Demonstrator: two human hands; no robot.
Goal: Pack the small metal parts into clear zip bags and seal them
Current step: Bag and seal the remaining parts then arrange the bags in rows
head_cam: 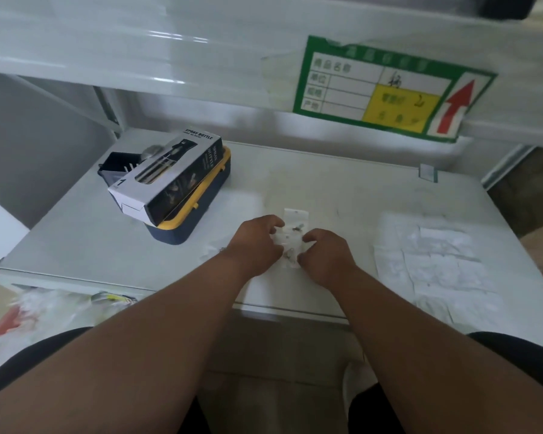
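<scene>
A clear zip bag (pixel 292 236) lies on the white table (pixel 342 189) in the middle, with a few small dark metal parts (pixel 296 228) showing inside it. My left hand (pixel 256 245) grips the bag's left edge with curled fingers. My right hand (pixel 325 256) pinches its right edge. The bag's white header strip with a hole sticks out beyond my fingers. The bag's lower part is hidden between my hands.
A spray bottle box (pixel 166 177) rests on a blue and yellow case (pixel 198 211) at the left. A pile of clear empty bags (pixel 433 261) lies at the right. A shelf with a green label (pixel 386 89) hangs above the table's back.
</scene>
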